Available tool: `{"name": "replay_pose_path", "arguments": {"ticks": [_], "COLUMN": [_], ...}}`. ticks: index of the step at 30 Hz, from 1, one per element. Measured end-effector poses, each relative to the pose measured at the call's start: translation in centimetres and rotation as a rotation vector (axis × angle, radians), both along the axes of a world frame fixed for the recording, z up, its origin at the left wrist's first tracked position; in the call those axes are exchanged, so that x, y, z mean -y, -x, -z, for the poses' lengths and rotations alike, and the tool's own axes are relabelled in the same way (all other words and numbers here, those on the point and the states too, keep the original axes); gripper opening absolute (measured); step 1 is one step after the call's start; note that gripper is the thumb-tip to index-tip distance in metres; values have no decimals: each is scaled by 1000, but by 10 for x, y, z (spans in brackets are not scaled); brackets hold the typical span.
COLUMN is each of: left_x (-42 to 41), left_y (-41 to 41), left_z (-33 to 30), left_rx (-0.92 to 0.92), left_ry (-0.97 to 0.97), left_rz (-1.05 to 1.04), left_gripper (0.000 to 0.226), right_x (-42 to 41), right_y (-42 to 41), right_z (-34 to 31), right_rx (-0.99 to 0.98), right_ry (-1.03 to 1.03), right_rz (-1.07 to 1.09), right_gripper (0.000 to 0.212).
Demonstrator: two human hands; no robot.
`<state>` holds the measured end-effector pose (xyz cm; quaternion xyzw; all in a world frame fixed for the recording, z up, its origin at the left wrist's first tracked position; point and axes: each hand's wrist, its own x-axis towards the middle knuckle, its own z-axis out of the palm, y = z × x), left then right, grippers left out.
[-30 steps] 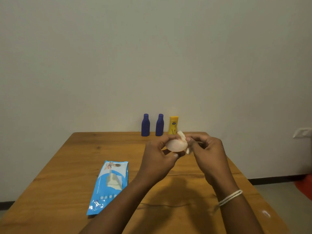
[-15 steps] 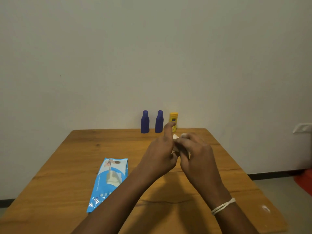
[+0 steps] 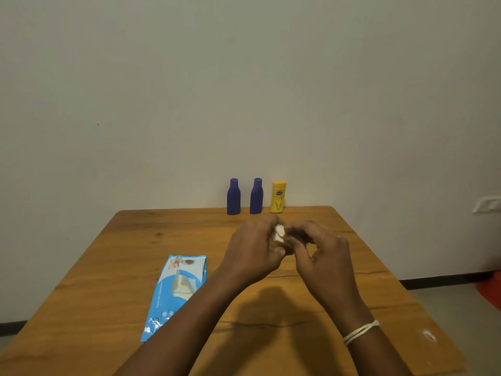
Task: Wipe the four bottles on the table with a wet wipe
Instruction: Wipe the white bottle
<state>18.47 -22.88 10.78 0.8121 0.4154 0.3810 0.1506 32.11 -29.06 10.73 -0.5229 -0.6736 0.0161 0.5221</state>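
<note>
Two dark blue bottles (image 3: 233, 196) (image 3: 256, 196) and a yellow bottle (image 3: 278, 198) stand upright in a row at the far edge of the wooden table (image 3: 108, 267), against the wall. Above the table's middle, my left hand (image 3: 254, 253) and my right hand (image 3: 322, 256) are pressed together. A small pale bottle sits in my left hand and is almost hidden by the fingers. My right hand presses a white wet wipe (image 3: 279, 232) against it; only a crumpled bit of the wipe shows between the hands.
A blue wet-wipe packet (image 3: 176, 291) lies flat on the table to the left of my forearms, with a wipe poking from its opening. A wall socket (image 3: 488, 204) is at the right. Something orange (image 3: 493, 294) lies on the floor at the right edge.
The pale bottle's rounded end showed between my hands a second ago; my fingers have since closed over it and the wipe. My right hand has shifted over the bottle.
</note>
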Motion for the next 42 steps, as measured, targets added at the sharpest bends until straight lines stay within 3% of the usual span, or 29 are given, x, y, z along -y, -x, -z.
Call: {"name": "replay_pose_path", "arguments": {"ticks": [4,10,15,19,26,30,34,38,42], "left_x": [3,3,15,24,27,17,1,-15,-24], "left_y": [-7,-1,5,12,24,17,18,18,3], "left_z": [-4,-5,-17,-28,-35,-36,-38,-33,-18], "left_rx": [-6,3,176,332,592,512,563,530,388], "left_ry": [-27,-22,118,203,644,630,664,694,709], "left_rz": [39,-5,10,4,-8,-79,-110,-97,56], "left_gripper": [24,42,45,47,34,35,35,31,34], "right_x": [5,9,11,21,27,18,20,15,-7], "right_y": [1,-7,-10,-6,5,28,12,-7,-7], "right_z": [-2,4,1,14,30,16,33,47,36], "right_rx": [2,-99,-315,-315,36,248,400,223,-15], "right_ry": [2,-56,-85,-24,-63,-136,-101,-60,-90], "right_rz": [-93,-15,11,-24,49,-27,-39,-36,-18], "right_gripper": [24,23,22,23,18,17,25,22,15]}}
